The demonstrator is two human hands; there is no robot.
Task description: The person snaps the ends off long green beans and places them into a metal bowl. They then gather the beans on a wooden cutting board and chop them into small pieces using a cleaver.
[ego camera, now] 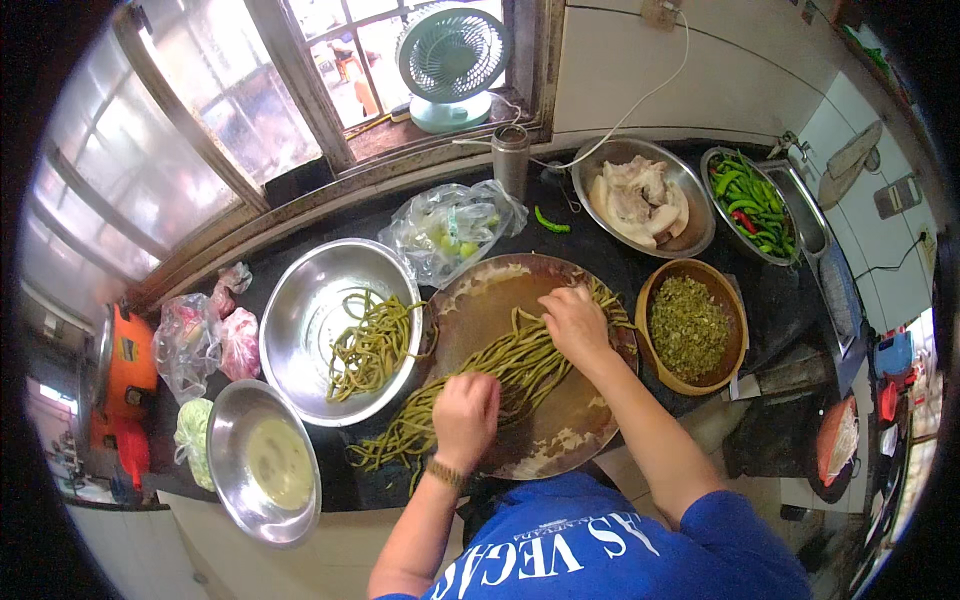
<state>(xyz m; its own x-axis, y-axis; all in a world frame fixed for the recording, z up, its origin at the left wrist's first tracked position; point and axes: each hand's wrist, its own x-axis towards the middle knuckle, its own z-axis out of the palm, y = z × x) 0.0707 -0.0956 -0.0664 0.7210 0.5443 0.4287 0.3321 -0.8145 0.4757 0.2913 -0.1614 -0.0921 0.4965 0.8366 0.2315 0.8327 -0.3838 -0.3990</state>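
A bundle of long pickled-looking green beans point(517, 356) lies slantwise across a round wooden chopping board point(487, 289). Its left end hangs past the board onto the dark counter. My left hand point(465, 412), with a banded watch on the wrist, is curled around beans near the lower left of the bundle; its fingertips are partly hidden. Towards the upper right end, my right hand point(576, 326) grips the bundle from above. More long beans point(371, 349) sit in a large steel basin point(300, 300) left of the board, a few draping over its rim.
Right of the board stands a wooden bowl of chopped greens point(688, 326). Behind are a basin of pale meat point(637, 199), a bowl of chilies point(750, 202), a bag of green produce point(450, 232) and a metal tumbler point(511, 161). A tilted steel bowl of cloudy liquid point(277, 465) overhangs the front edge.
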